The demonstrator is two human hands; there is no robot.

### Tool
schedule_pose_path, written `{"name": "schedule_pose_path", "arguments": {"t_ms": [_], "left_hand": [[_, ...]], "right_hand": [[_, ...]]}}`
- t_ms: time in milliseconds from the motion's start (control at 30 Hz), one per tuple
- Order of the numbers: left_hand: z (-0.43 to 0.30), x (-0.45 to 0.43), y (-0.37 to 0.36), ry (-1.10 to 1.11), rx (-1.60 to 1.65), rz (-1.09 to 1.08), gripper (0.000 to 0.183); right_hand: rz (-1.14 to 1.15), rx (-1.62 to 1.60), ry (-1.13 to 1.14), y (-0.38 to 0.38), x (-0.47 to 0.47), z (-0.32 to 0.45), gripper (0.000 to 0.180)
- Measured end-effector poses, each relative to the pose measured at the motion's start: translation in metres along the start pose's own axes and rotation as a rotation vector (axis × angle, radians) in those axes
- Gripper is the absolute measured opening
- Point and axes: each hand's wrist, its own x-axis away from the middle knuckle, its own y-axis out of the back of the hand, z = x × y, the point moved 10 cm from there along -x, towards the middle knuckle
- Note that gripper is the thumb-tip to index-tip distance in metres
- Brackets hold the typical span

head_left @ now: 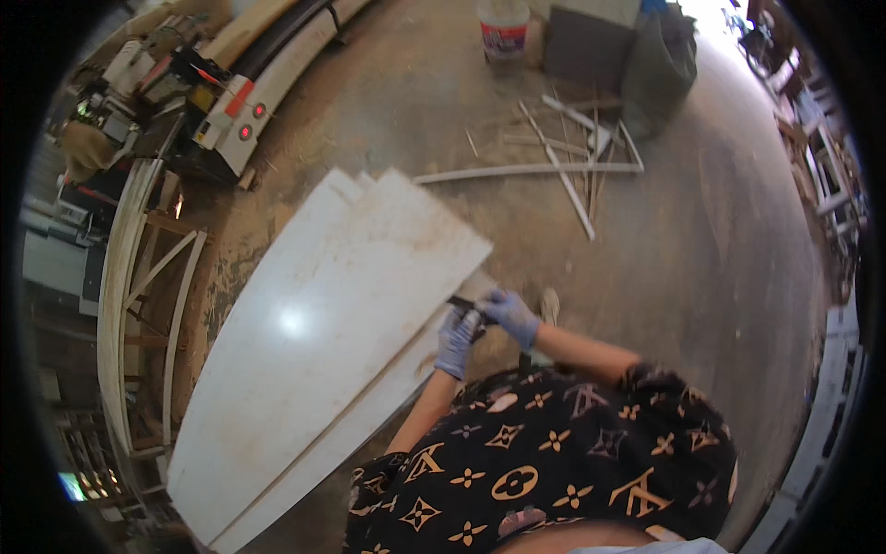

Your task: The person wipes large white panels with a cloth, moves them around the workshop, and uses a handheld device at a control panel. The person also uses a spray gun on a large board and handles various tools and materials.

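My left hand (455,343), in a blue-grey work glove, is closed around a small dark object (461,302) at the near edge of a stack of white panels. My right hand (511,317), gloved the same way, grips this object from the other side. Blur and the fingers hide most of it, so its kind cannot be told. The top white panel (332,298) is long, with brown dust smears and a bright light reflection. Beneath it, a lower white panel (332,453) sticks out along the side nearest me.
White and wooden strips (554,163) lie crisscrossed on the concrete floor (664,277). Beyond them stand a labelled bucket (503,31) and a large sack (657,73). A machine with red buttons (235,121) is at the upper left, above a wooden frame (124,311).
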Motion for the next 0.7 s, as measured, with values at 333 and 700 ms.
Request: {"name": "schedule_pose_path", "arguments": {"t_ms": [333,700], "left_hand": [[0.023,-0.171,-0.174,-0.144,-0.296,-0.065,0.016],[-0.057,-0.203,0.125,-0.236,0.103,-1.192,0.029]], "right_hand": [[-0.387,-0.019,-0.009,0.301,0.01,0.074,0.014],[-0.567,-0.121,-0.254,0.441,-0.026,0.08,0.016]]}}
